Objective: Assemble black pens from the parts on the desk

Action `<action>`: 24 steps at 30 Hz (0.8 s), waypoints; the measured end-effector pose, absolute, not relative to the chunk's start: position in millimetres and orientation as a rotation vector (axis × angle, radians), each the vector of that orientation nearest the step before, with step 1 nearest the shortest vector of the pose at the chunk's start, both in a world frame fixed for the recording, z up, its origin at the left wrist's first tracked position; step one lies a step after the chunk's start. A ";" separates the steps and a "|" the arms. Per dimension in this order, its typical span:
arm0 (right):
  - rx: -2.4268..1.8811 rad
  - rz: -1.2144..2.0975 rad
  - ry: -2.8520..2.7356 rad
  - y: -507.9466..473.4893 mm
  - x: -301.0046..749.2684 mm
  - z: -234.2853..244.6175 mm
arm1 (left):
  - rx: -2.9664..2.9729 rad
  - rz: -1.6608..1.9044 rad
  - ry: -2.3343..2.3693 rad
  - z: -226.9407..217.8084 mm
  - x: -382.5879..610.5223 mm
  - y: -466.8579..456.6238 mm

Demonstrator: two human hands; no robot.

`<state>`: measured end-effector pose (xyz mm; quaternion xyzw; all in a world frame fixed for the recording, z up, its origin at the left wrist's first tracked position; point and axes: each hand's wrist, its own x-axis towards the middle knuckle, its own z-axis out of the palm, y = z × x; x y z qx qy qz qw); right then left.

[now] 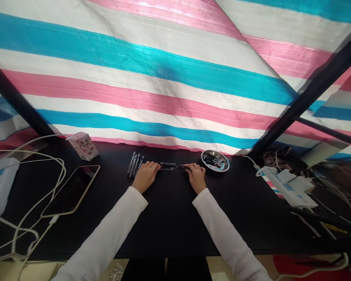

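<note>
Okay, the black pens (170, 166) lie flat in the middle of the table, side by side, right between your hands. Your left hand (146, 176) and your right hand (196, 177) are apart, one at each end of the pens. Your fingertips (191, 167) touch the pens, but it is hard to tell if they really grip them. Go slow and press softly from both ends, so the pens stay in a neat line and do not roll. Just left of your left hand, more pens (134, 164) lie in a fan. Just right of your right hand, a round metal dish (204, 158) holds other pens. Farther out on the black table (169, 218) sit a phone (71, 190) on a white cable (54, 219), a small pink and white box (82, 146), and a white power strip (286, 187).
</note>
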<state>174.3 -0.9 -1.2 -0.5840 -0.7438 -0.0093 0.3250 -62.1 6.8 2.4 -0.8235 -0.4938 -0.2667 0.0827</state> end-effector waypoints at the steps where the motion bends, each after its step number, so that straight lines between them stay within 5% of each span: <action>1: -1.531 -0.020 -1.952 -1.0 174.2 -1.2 | -2.477 -0.791 -1.463 3.1 -61.5 6.3; 24: -1.454 -0.050 -1.930 -3.6 177.0 9.6 | -2.639 -1.343 -1.189 22.7 -54.7 -12.8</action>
